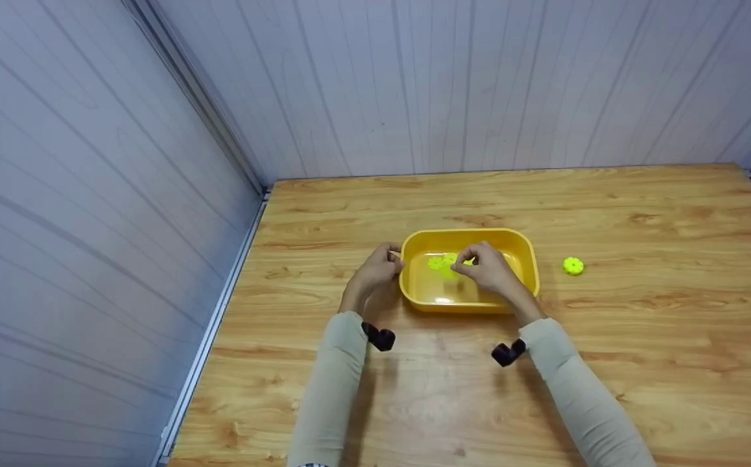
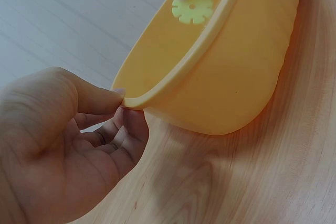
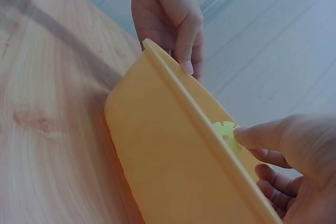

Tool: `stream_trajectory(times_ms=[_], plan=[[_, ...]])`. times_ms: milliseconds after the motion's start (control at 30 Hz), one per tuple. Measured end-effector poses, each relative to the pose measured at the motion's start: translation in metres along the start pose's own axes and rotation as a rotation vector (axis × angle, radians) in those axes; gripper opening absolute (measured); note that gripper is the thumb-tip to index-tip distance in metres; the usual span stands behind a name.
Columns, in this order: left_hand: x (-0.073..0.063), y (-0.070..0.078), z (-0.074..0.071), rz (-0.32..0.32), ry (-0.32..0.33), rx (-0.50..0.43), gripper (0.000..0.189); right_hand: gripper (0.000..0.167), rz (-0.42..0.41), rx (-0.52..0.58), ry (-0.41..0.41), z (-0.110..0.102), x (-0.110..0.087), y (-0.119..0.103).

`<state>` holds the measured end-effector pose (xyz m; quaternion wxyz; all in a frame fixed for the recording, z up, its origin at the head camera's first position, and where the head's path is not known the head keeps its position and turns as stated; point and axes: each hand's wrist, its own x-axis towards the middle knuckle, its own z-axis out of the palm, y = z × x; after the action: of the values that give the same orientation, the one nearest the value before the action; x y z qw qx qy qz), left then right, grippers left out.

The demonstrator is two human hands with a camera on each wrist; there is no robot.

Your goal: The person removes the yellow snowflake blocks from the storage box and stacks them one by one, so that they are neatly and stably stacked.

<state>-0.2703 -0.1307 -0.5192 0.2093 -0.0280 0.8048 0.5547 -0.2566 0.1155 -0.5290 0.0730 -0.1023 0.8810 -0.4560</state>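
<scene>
I log the right hand [image 1: 489,267] pinching 1 notched disc [image 2: 184,13] within the opening of the basin [image 1: 466,308]. The left hand [image 1: 375,269] clamps the basin's left rim between thumb and fingers. The basin's long axis runs roughly parallel to the far edge of the table [image 1: 323,214]. I note 1 loose yellow-green piece [image 1: 572,266] near the basin's right end, nearer the right hand, lying to its right.
</scene>
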Motion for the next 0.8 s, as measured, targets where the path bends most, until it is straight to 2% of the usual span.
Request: stream_trajectory(times_ms=[400, 433, 633, 800], plan=[[-0.002, 0.001, 0.0, 0.018, -0.001, 0.014, 0.034, 0.025, 0.019, 0.026, 0.016, -0.021, -0.01, 0.003], [-0.004, 0.005, 0.0, 0.009, -0.012, 0.012, 0.035, 0.025, 0.016, 0.028, 0.021, -0.024, -0.01, 0.004], [-0.004, 0.006, 0.0, -0.012, -0.029, 0.004, 0.038, 0.023, -0.013, 0.038, 0.06, -0.039, -0.013, 0.005], [-0.002, 0.002, 0.001, -0.001, -0.005, 0.006, 0.035, 0.027, 0.001, 0.049, 0.08, -0.052, -0.015, 0.008]])
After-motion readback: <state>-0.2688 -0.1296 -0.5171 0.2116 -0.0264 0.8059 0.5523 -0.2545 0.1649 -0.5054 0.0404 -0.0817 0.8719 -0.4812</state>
